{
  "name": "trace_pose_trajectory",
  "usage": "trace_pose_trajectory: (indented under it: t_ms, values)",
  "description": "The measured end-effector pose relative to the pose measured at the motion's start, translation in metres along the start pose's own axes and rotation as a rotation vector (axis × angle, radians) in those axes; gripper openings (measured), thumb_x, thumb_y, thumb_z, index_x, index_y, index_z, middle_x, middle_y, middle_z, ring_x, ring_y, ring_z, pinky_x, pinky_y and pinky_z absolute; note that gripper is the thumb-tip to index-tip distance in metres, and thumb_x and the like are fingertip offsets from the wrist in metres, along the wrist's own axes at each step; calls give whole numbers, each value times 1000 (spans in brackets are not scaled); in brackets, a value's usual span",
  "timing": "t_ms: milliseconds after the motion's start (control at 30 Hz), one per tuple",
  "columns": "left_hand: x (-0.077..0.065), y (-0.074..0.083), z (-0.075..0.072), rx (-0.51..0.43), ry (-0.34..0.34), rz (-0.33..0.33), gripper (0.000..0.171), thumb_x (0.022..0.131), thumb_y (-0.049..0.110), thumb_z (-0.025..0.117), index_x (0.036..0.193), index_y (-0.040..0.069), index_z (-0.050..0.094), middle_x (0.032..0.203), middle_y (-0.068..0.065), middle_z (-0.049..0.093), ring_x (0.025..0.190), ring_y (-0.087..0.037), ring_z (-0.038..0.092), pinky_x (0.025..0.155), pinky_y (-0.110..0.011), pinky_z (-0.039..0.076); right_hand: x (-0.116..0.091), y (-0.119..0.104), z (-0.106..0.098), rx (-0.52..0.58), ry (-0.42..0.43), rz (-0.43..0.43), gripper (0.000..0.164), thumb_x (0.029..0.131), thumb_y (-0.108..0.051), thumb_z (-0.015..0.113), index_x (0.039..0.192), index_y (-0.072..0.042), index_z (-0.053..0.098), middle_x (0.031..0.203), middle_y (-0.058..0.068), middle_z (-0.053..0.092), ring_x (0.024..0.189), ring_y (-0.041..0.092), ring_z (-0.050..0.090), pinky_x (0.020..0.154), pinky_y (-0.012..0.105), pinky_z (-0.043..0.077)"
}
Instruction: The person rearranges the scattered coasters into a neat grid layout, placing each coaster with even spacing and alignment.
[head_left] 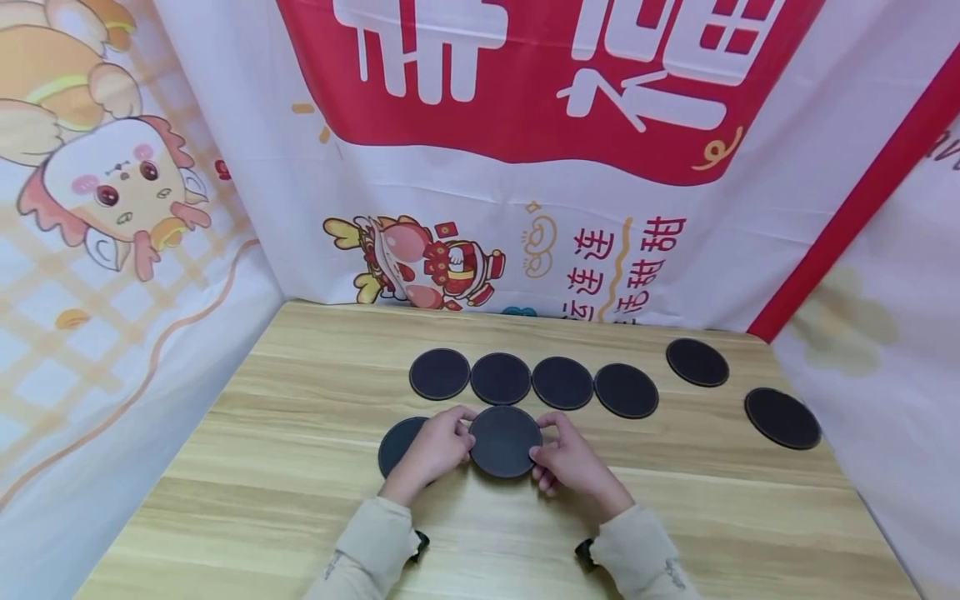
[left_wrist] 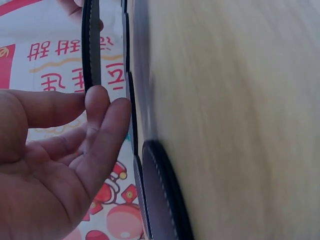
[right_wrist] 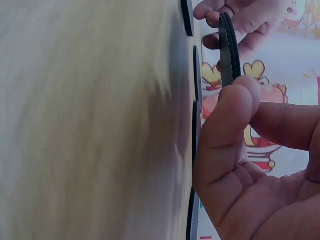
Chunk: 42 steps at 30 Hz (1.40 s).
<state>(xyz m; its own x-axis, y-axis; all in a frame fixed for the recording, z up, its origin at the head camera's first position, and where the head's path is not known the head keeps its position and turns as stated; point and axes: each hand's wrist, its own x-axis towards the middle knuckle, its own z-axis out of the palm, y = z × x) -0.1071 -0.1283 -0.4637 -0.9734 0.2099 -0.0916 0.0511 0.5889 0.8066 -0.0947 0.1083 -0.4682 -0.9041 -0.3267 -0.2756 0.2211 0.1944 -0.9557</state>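
One dark disc point(head_left: 506, 443) was held above the table point(head_left: 262, 508), left hand point(head_left: 441, 448) and right hand point(head_left: 573, 462) pinching opposite edges. Looked light, fairly stiff; rim seemed the best hold.

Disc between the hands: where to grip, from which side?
I'd pinch the disc at opposite rim points, coming from left and right: it's thin and raised off the table, leaving the edge open. The left hand and right hand pinch it there.
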Motion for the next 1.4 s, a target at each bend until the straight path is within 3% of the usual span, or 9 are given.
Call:
trace_pose_trajectory:
  t_ms: [200, 400, 733, 867, 1033, 1200, 1400]
  values:
    - [-2, 0, -3, 153, -7, -13, 33, 90, 5, 70, 122, 2, 67, 85, -1, 56, 76, -15, 56, 75, -37, 48, 3, 2, 11, -30, -3, 27, 41, 98, 0, 57, 133, 1, 35, 67, 14, 61, 46, 17, 55, 43, 29, 50]
    - [-3, 0, -4, 244, -30, -41, 28, 90, 9, 72, 117, 3, 68, 88, -3, 51, 79, -20, 49, 73, -39, 45, 6, 4, 15, -39, -27, 52, 43, 98, -2, 57, 133, 2, 34, 67, 15, 61, 46, 17, 55, 43, 30, 50]
    - [-3, -5, -6, 279, -47, -61, 28, 95, 17, 68, 119, 4, 69, 90, -2, 56, 84, -19, 53, 79, -42, 48, 8, 5, 15, -23, -59, 62, 42, 98, -2, 55, 134, 2, 34, 70, 18, 63, 47, 18, 56, 44, 31, 52]
    - [-4, -6, -9, 244, -39, -59, 30, 96, 17, 66, 122, 3, 68, 94, -1, 62, 89, -19, 58, 82, -42, 50, 9, 5, 15, -54, -48, 66, 40, 98, -1, 54, 133, 3, 36, 68, 16, 62, 46, 18, 55, 43, 30, 51]
    - [-7, -7, -16, 214, 7, -76, 30, 97, 11, 61, 125, 2, 67, 100, -3, 67, 95, -21, 63, 87, -45, 52, 7, 4, 16, -84, -38, 77, 40, 98, -2, 53, 134, 3, 37, 68, 16, 61, 46, 18, 54, 43, 29, 50]
    - [-7, -11, -21, 297, 79, -77, 32, 92, 1, 55, 121, 2, 69, 97, -6, 65, 94, -25, 62, 86, -45, 51, 6, 4, 15, -94, -32, 83, 41, 99, -2, 53, 136, 4, 37, 68, 15, 61, 47, 17, 55, 43, 29, 49]
    - [-6, -12, -19, 290, 75, -59, 31, 91, 0, 53, 118, 2, 70, 98, -7, 64, 98, -28, 61, 89, -46, 50, 6, 5, 14, -106, -24, 87, 42, 99, -3, 54, 138, 5, 39, 68, 15, 62, 48, 18, 56, 44, 30, 50]
